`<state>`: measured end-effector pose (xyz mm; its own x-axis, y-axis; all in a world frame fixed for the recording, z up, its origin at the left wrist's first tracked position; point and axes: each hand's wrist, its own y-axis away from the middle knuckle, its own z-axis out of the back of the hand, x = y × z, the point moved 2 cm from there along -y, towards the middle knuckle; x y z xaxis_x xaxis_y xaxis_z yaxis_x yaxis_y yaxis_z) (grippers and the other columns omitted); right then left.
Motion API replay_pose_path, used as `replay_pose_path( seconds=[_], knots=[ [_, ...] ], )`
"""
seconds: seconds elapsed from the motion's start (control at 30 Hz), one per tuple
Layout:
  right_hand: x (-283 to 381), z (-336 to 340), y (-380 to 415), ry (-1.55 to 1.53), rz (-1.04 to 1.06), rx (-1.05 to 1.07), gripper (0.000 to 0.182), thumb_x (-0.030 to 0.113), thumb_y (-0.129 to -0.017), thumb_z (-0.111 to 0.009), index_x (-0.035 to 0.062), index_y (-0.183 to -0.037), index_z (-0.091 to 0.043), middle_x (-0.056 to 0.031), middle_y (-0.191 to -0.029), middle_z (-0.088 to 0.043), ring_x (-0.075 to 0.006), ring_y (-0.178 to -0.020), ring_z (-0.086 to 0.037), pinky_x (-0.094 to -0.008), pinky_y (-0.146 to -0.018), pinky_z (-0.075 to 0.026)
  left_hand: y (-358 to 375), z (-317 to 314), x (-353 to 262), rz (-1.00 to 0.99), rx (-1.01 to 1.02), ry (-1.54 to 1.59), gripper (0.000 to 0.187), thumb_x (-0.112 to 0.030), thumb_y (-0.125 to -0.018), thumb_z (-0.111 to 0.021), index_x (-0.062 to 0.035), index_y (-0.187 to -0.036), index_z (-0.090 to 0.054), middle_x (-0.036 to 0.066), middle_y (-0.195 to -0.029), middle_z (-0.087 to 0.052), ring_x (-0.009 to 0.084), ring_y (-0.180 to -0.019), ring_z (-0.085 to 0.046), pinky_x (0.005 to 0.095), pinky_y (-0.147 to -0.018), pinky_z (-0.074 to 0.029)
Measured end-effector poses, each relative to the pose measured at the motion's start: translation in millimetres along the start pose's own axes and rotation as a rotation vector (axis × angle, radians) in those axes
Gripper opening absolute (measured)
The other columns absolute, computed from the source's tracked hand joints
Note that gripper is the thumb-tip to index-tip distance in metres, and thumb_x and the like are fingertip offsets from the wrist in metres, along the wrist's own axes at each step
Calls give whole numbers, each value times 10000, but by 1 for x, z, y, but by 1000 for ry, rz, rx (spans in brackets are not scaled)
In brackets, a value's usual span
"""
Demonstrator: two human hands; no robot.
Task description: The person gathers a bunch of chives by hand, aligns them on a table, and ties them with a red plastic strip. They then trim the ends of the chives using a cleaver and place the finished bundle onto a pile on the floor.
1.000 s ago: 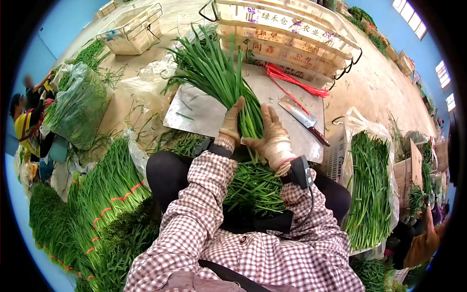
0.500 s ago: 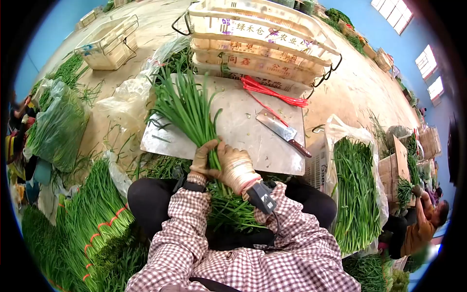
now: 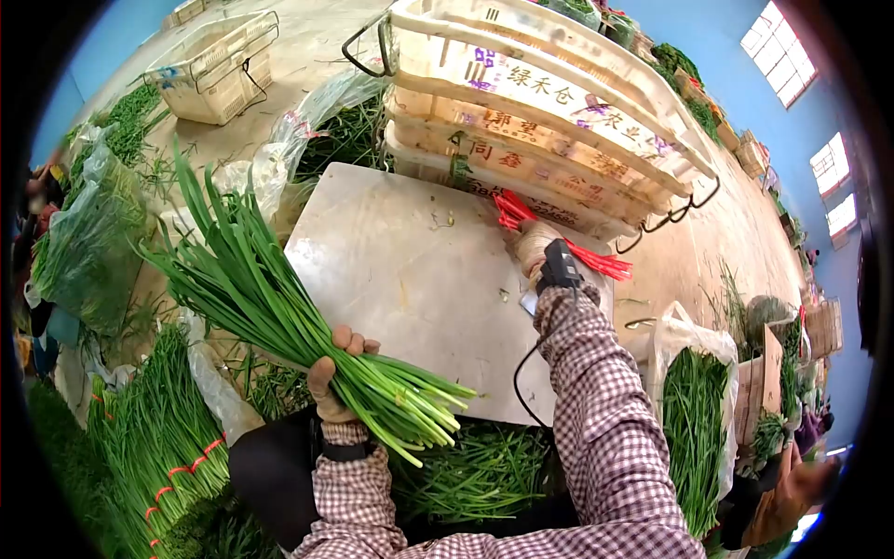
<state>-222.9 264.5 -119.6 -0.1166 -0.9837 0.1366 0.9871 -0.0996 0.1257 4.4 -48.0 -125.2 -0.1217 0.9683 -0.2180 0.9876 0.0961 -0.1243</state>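
Note:
My left hand (image 3: 337,373), in a worn glove, is wrapped round a bunch of long green leafy stalks (image 3: 270,307); the leaf tips point up and left, the pale cut ends down and right. My right hand (image 3: 535,246), also gloved, reaches to the red ties (image 3: 596,261) at the far right of the metal board (image 3: 391,270). Its fingertips are hidden against the ties, so its grip cannot be made out. The knife is mostly covered by my right hand and sleeve; only a bit of blade shows.
Stacked white crates (image 3: 540,102) stand behind the board. Red-tied green bundles (image 3: 177,438) lie at the left, a lined crate of greens (image 3: 694,410) at the right. Loose greens (image 3: 475,470) lie before my lap. A co-worker (image 3: 792,484) sits at the far right.
My right hand has left the bunch and moved up and right to the red ties. My left hand has moved left and down with the bunch, now tilted. The view has shifted.

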Motion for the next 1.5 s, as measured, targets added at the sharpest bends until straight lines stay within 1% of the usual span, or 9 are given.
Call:
replay_pose_path(
  seconds=[0.17,0.23,0.37,0.57,0.67,1.03,1.27,1.37,1.5],
  knots=[
    [23,11,-23,199,223,-32,165,150,-874,-646,49,-981,-720,-141,-976,-730,-245,-833,-691,-370,-720,-544,-6,6,2,3,-17,-27,379,-164,-833,-756,-124,-1157,-563,7,-1050,-534,172,-1013,-543,405,-1037,-416],
    [14,24,-19,-377,283,-141,172,139,-869,-675,40,-1005,-710,-116,-919,-732,-238,-759,-682,-374,-649,-533,-6,10,-4,-27,-14,-8,395,-175,-847,-750,-114,-1186,-555,9,-1055,-554,178,-1017,-562,412,-1044,-416],
    [66,120,54,-1274,212,226,105,173,-918,-649,80,-966,-640,3,-794,-650,-74,-654,-615,-206,-541,-463,-4,-23,-20,-67,-84,70,406,-203,-869,-738,-103,-1209,-541,38,-1063,-587,183,-1010,-589,377,-1015,-457],
    [102,-11,88,-1414,-14,458,155,153,-932,-634,15,-1001,-619,-82,-850,-683,-175,-694,-685,-279,-580,-561,-2,-99,-48,24,-62,436,425,-206,-896,-706,-32,-1236,-520,74,-1091,-605,192,-1016,-603,349,-978,-506],
    [109,-68,87,-1288,-147,410,124,108,-920,-630,5,-985,-607,-83,-818,-670,-180,-638,-670,-300,-557,-559,-18,-107,-36,8,-99,240,326,-212,-864,-734,-54,-1113,-596,56,-989,-654,211,-987,-628,381,-919,-549],
    [92,-56,67,-1404,7,717,222,116,-915,-687,-25,-1074,-622,-93,-826,-695,-168,-674,-672,-287,-572,-548,-61,62,72,-25,-836,-148,244,-149,-800,-770,-40,-990,-663,48,-910,-639,229,-836,-619,391,-783,-551],
    [97,45,116,-63,483,411,1137,634,-616,-811,-52,-1423,-398,-255,-1356,-534,-354,-1247,-542,-341,-1039,-440,-76,56,82,-140,-1012,-149,303,-78,-797,-740,36,-1050,-617,78,-958,-627,235,-750,-619,394,-668,-546],
    [125,32,175,405,576,320,1187,620,-631,-808,169,-1548,-204,-199,-1489,-402,-297,-1346,-458,-423,-1086,-393,-75,41,80,-87,-1044,-123,292,-97,-778,-740,33,-1003,-607,94,-932,-630,257,-760,-628,419,-673,-541],
    [118,31,179,247,538,238,1078,437,-666,-828,216,-1530,-221,-157,-1334,-522,-301,-1218,-555,-433,-990,-464,-68,5,73,-21,-1036,-84,312,-122,-768,-748,11,-1013,-607,97,-916,-632,261,-774,-631,418,-711,-534]
  ],
)
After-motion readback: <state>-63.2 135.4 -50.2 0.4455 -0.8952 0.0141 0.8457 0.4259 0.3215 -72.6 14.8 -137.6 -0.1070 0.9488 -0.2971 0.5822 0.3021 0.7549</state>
